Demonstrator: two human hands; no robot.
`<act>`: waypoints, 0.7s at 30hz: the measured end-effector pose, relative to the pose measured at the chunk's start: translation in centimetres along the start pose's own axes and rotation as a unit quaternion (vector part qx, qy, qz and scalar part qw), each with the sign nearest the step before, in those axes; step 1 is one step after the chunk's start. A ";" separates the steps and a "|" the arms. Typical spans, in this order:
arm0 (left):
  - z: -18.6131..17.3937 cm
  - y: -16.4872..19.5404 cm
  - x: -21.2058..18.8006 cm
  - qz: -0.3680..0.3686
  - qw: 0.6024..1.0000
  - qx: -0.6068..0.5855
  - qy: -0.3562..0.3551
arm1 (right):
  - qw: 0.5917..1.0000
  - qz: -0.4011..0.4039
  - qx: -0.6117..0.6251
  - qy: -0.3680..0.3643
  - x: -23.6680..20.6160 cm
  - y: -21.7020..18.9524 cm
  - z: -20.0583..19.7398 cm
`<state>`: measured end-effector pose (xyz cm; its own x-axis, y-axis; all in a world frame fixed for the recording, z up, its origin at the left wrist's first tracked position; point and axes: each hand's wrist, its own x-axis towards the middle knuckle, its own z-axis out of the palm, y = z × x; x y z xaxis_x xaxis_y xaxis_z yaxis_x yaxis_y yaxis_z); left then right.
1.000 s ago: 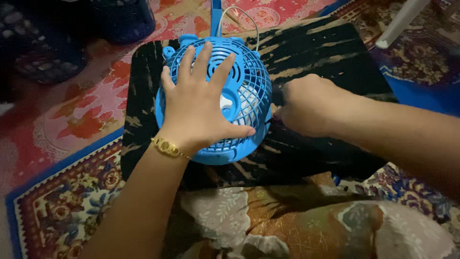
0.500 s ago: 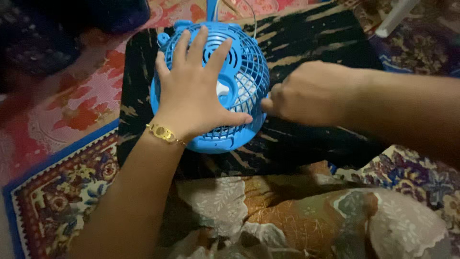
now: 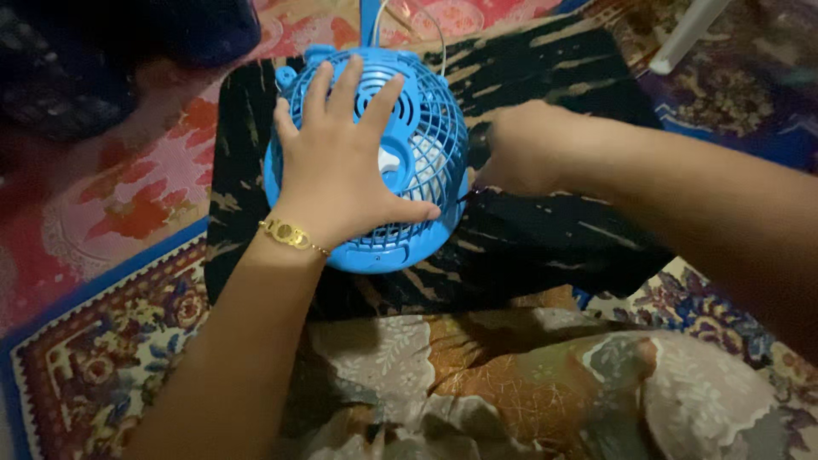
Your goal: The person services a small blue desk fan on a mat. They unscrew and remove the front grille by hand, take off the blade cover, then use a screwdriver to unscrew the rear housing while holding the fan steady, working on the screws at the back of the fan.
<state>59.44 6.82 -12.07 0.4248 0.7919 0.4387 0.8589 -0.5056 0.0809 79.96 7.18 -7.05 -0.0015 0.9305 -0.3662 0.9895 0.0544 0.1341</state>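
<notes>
Small round blue plastic fan with a wire-style grille (image 3: 422,136) lies grille-up on a black cloth w/ pale streaks (image 3: 545,230), which sits over a patterned red and blue carpet (image 3: 111,221). Fan sits near the cloth's left-top part; bare cloth to the right and below, less room on the left edge. A blue stem (image 3: 369,21) runs off the fan's top side toward the frame's upper edge, so the long axis points away from the person; a thin pale cord (image 3: 426,19) loops beside it.

Left hand (image 3: 341,170) lies flat on the grille, fingers spread wide, thumb out toward the lower right rim, pressing not gripping; gold chain bracelet (image 3: 290,234) on the wrist. Right hand (image 3: 520,149) is curled tight at the fan's right rim, touching it; a dark thin thing shows under the fist, can't tell what it holds.

Floral fabric (image 3: 477,383) covers the lap at bottom. White rod (image 3: 686,34) top right, well apart.
</notes>
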 end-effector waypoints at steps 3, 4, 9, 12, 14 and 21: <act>-0.4 0.1 0.3 -0.013 1.000 0.000 -0.015 | 0.995 -0.082 -0.020 0.043 -0.3 1.2 0.7; -0.4 0.1 0.4 -0.023 0.999 -0.003 -0.028 | 0.987 -0.142 -0.038 0.066 -0.4 1.7 0.9; -0.4 0.1 0.5 -0.017 1.000 -0.008 -0.021 | 0.849 -0.373 -0.357 0.109 0.4 3.4 0.7; -0.4 0.1 0.4 -0.016 1.000 -0.007 -0.018 | 0.829 -0.432 -0.326 0.141 0.1 3.3 0.8; -0.3 0.2 0.3 -0.014 1.000 -0.009 -0.016 | 0.856 -0.416 -0.281 0.123 -0.4 2.8 1.1; -0.3 0.1 0.4 -0.014 1.000 -0.004 -0.021 | 0.980 -0.167 -0.088 0.065 0.4 1.3 3.0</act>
<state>59.65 6.97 -11.63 0.4125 0.8196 0.3975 0.8684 -0.4856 0.1000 81.70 6.52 -9.73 -0.3513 0.8873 -0.2987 0.8904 0.4152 0.1865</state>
